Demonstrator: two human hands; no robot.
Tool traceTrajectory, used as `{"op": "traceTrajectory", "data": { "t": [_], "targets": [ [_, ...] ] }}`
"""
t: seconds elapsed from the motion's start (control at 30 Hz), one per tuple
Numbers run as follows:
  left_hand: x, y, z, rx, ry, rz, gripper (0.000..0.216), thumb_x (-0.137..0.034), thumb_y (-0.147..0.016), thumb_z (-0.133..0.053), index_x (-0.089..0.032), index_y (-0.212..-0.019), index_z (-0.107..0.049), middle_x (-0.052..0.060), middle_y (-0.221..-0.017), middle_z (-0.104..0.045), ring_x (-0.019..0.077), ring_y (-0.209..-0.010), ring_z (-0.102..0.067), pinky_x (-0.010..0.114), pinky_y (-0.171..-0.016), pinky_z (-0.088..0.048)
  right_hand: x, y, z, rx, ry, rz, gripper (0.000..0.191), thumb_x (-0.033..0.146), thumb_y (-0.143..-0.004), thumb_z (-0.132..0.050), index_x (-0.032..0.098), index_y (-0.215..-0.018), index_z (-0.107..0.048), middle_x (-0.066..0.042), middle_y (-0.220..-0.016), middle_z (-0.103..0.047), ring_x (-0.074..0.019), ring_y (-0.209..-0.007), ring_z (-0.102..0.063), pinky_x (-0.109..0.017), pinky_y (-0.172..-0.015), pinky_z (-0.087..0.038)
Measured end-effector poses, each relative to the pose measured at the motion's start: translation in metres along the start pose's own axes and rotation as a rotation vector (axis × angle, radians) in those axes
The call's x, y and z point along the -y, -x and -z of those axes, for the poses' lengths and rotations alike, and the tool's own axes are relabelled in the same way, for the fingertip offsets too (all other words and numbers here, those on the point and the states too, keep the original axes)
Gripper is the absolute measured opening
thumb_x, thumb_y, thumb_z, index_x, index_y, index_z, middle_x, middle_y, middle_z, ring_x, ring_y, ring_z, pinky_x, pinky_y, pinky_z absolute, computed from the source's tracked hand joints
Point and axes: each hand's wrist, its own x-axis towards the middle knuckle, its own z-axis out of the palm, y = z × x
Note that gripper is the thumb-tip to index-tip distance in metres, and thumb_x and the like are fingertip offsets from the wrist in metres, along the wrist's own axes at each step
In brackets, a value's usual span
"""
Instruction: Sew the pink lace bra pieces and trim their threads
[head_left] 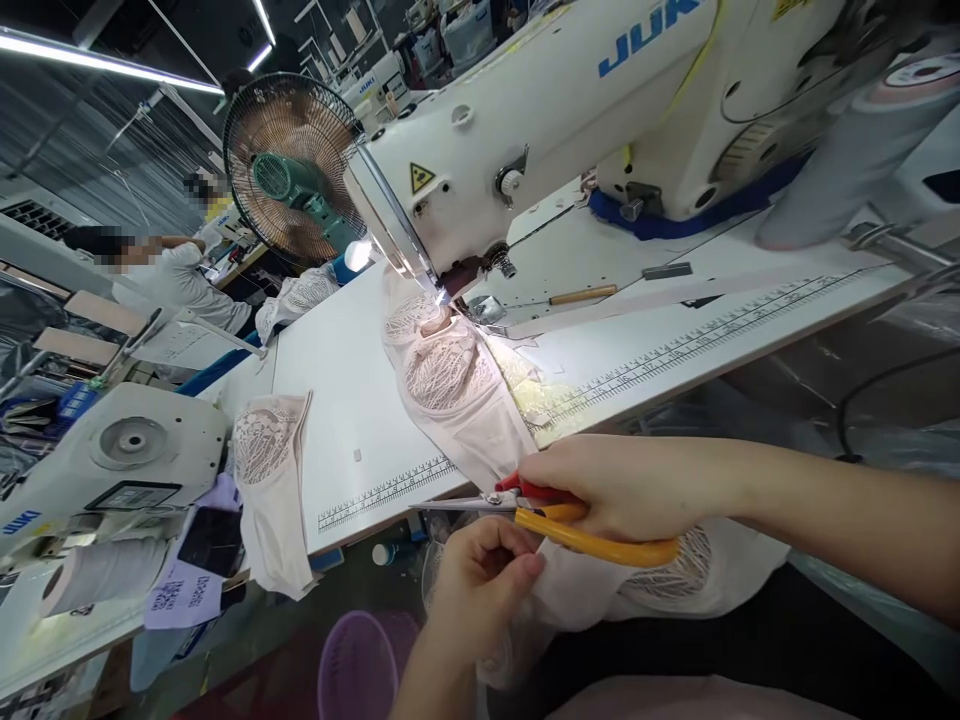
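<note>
My right hand (611, 485) grips a pair of scissors (570, 525) with red and yellow handles, its blades pointing left just off the table's front edge. My left hand (480, 585) sits below the blades, fingers pinched on the pale pink lace garment (450, 375). That garment runs from under the needle of the white sewing machine (570, 120) across the white table (345, 400) and down into my lap.
Another pink lace piece (274, 480) hangs over the table's front left edge. A fan (289, 170) stands behind the table. A second machine (112, 460) and a thread roll lie at left. A purple basket (356, 665) sits below. A person in white works far left.
</note>
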Motion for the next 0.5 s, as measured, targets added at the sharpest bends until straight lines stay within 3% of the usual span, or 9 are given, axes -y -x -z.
{"op": "traceTrajectory", "data": {
  "t": [0.17,0.3,0.37,0.5],
  "targets": [
    [-0.001,0.000,-0.001,-0.014,0.063,0.046,0.041,-0.048,-0.066,-0.080,-0.014,-0.063,-0.057,0.000,-0.061,-0.052,0.0093,-0.057,-0.044,0.021,-0.055,-0.036,-0.001,0.002,-0.003,-0.025,0.011,0.013,0.021,0.016,-0.073,-0.058,0.022,-0.068,-0.038,0.003,-0.072,-0.049,-0.0139,-0.059,-0.043,-0.025,-0.051,-0.031],
    [-0.008,0.000,-0.006,0.085,0.074,0.073,0.039,-0.052,-0.070,-0.076,-0.014,-0.079,-0.069,0.005,-0.074,-0.062,0.0154,-0.070,-0.054,0.027,-0.067,-0.041,-0.002,0.002,-0.007,-0.048,0.001,0.023,0.021,0.014,-0.074,-0.057,0.022,-0.069,-0.038,0.002,-0.073,-0.052,-0.0139,-0.059,-0.044,-0.025,-0.050,-0.031],
    [-0.011,-0.001,-0.009,0.115,0.060,0.092,0.043,-0.056,-0.072,-0.073,-0.013,-0.078,-0.071,0.006,-0.073,-0.063,0.0158,-0.069,-0.054,0.028,-0.067,-0.040,-0.002,0.002,-0.009,-0.061,-0.003,0.015,0.022,0.014,-0.073,-0.058,0.023,-0.068,-0.038,0.002,-0.071,-0.051,-0.0140,-0.058,-0.043,-0.025,-0.049,-0.030],
    [-0.008,-0.001,-0.011,0.004,0.083,0.114,0.047,-0.058,-0.065,-0.077,-0.012,-0.071,-0.069,0.005,-0.065,-0.059,0.0116,-0.058,-0.046,0.025,-0.057,-0.035,-0.006,0.010,-0.019,-0.243,-0.158,0.018,0.019,0.020,-0.075,-0.055,0.024,-0.070,-0.037,0.002,-0.068,-0.050,-0.0153,-0.058,-0.044,-0.026,-0.051,-0.034]
  ]
}}
